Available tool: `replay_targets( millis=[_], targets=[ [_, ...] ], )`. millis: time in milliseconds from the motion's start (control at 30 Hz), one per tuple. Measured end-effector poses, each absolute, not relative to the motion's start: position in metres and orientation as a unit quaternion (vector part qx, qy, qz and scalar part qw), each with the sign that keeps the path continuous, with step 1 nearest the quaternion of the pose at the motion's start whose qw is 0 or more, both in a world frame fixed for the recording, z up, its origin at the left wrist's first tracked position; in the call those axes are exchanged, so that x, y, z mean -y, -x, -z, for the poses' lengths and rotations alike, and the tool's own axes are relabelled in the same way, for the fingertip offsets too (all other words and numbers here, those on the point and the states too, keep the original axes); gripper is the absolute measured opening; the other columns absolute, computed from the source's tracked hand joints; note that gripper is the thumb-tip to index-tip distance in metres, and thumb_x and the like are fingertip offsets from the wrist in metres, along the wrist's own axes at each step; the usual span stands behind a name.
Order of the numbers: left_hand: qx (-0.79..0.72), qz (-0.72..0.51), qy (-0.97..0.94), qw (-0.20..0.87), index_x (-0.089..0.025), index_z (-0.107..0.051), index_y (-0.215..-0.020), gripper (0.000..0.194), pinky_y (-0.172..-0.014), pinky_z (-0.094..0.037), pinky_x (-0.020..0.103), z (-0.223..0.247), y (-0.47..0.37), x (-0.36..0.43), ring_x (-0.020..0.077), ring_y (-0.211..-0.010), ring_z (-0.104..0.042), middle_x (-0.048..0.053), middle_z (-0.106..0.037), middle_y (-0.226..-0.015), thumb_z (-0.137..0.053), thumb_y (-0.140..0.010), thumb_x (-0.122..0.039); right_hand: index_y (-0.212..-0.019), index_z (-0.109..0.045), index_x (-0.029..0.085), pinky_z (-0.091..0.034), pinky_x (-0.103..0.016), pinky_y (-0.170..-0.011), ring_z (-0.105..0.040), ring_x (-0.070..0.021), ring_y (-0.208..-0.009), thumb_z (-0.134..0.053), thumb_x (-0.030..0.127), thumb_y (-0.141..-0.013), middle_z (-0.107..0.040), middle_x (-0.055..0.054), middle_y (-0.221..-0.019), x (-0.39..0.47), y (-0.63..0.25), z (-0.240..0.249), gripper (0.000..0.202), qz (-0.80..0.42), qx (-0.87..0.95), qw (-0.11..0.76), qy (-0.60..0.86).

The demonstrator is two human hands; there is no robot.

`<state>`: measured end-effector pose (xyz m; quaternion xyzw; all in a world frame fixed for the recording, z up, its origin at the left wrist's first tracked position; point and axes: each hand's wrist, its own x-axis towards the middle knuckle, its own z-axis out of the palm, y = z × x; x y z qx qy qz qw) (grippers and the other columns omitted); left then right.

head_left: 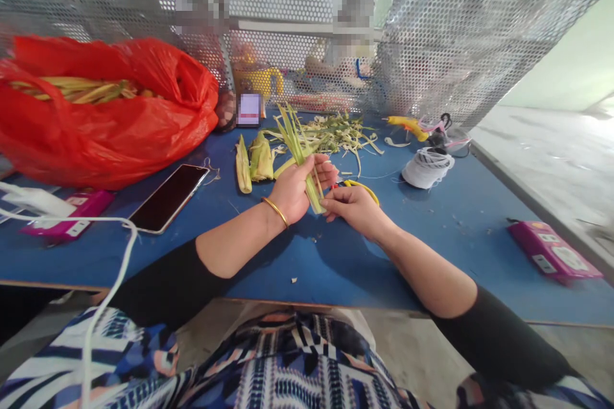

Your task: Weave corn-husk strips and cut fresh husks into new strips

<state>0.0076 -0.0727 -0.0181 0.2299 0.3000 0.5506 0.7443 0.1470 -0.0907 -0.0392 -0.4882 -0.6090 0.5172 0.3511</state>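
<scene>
My left hand, a gold bangle at its wrist, is closed round a bundle of pale green leaf strips that look like corn husk. The strips fan out above the thumb, with their cut ends pointing down toward me. Pinched at those lower ends are the thumb and forefinger of my right hand. Yellow-handled scissors lie partly hidden behind the right hand. Two folded husk pieces rest left of the bundle, and a heap of shredded strips lies behind it.
A red plastic bag of husks fills the back left. Nearer stand a black phone and a white cable. To the right are a spool of white thread, a yellow tool and a magenta packet. A perforated metal screen borders the back.
</scene>
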Motion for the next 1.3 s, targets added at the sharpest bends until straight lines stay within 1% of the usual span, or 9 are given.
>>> replay_targets(
  millis=[167,267,433,567,767,867,1033,1200,1300],
  targets=[
    [-0.296,-0.548,-0.228,0.748,-0.014,-0.061,-0.077,0.025,-0.056,-0.050,0.019,0.016,-0.008,0.074,0.0064,-0.047,-0.049,-0.004,-0.052,-0.057,-0.051,-0.100,-0.018,-0.054,-0.063,0.018,-0.050,-0.026,-0.055,-0.060,-0.0119,-0.049,-0.084,0.053,-0.057,-0.066,0.000,-0.054,0.091,-0.145,0.044,0.041,-0.542,0.594,0.346,0.483],
    [-0.299,-0.535,-0.245,0.751,-0.014,-0.058,-0.073,0.029,-0.040,-0.034,0.013,0.013,-0.007,0.075,0.0033,-0.038,-0.032,-0.007,-0.040,-0.054,-0.049,-0.100,-0.019,-0.055,-0.065,0.018,-0.051,-0.028,-0.059,-0.061,-0.0128,-0.053,-0.083,0.052,-0.059,-0.066,0.000,-0.056,0.092,-0.146,0.044,0.039,-0.545,0.605,0.334,0.475],
    [-0.353,-0.473,-0.315,0.744,-0.015,-0.055,-0.069,0.033,-0.035,-0.014,0.013,0.011,-0.004,0.078,0.0026,-0.036,-0.019,-0.009,-0.028,-0.050,-0.046,-0.101,-0.020,-0.082,-0.074,0.018,-0.048,-0.027,-0.061,-0.059,-0.0119,-0.059,-0.081,0.041,-0.062,-0.070,0.000,-0.071,0.089,-0.155,0.029,0.031,-0.483,0.589,0.420,0.494],
    [-0.394,-0.388,-0.386,0.739,-0.016,-0.051,-0.064,0.037,-0.036,-0.010,0.015,0.014,-0.006,0.082,0.0029,-0.036,-0.016,-0.010,-0.026,-0.048,-0.047,-0.100,-0.025,-0.089,-0.074,0.017,-0.034,-0.024,-0.049,-0.042,-0.0080,-0.049,-0.077,0.046,-0.066,-0.056,0.006,-0.055,0.088,-0.161,0.018,0.038,-0.441,0.542,0.508,0.504],
    [-0.420,-0.295,-0.468,0.719,-0.019,-0.042,-0.059,0.041,-0.039,-0.006,0.017,0.022,-0.012,0.090,0.0035,-0.038,-0.015,-0.010,-0.025,-0.049,-0.057,-0.094,-0.033,-0.076,-0.069,0.015,-0.020,-0.023,-0.042,-0.028,-0.0030,-0.041,-0.089,0.042,-0.050,-0.049,0.009,-0.048,0.090,-0.155,0.017,0.042,-0.565,0.502,0.461,0.466],
    [-0.414,-0.262,-0.509,0.708,-0.020,-0.041,-0.059,0.043,-0.040,-0.005,0.019,0.024,-0.012,0.092,0.0040,-0.040,-0.016,-0.010,-0.027,-0.050,-0.062,-0.090,-0.041,-0.073,-0.069,0.015,-0.015,-0.023,-0.041,-0.026,-0.0021,-0.039,-0.089,0.040,-0.049,-0.050,0.008,-0.045,0.090,-0.153,0.019,0.040,-0.605,0.472,0.452,0.454],
    [-0.373,-0.228,-0.547,0.714,-0.018,-0.052,-0.072,0.032,-0.042,-0.007,0.019,0.021,-0.007,0.090,0.0049,-0.044,-0.016,-0.010,-0.027,-0.055,-0.068,-0.082,-0.043,-0.063,-0.063,0.016,-0.014,-0.022,-0.040,-0.025,-0.0015,-0.036,-0.086,0.038,-0.053,-0.048,0.008,-0.043,0.088,-0.157,0.021,0.033,-0.625,0.462,0.472,0.416],
    [-0.364,-0.277,-0.527,0.716,-0.017,-0.053,-0.074,0.033,-0.042,-0.010,0.019,0.020,-0.003,0.085,0.0058,-0.045,-0.013,-0.009,-0.028,-0.054,-0.045,-0.096,-0.041,-0.058,-0.056,0.018,-0.018,-0.022,-0.039,-0.034,-0.0039,-0.038,-0.081,0.040,-0.062,-0.047,0.007,-0.043,0.086,-0.163,0.022,0.034,-0.596,0.486,0.499,0.400],
    [-0.383,-0.296,-0.549,0.681,-0.017,-0.052,-0.071,0.033,-0.043,-0.011,0.019,0.020,-0.002,0.084,0.0056,-0.044,-0.016,-0.009,-0.027,-0.053,-0.046,-0.097,-0.035,-0.062,-0.058,0.018,-0.021,-0.022,-0.038,-0.034,-0.0042,-0.037,-0.080,0.040,-0.063,-0.045,0.008,-0.043,0.085,-0.164,0.022,0.031,-0.567,0.481,0.529,0.409]
  ],
)
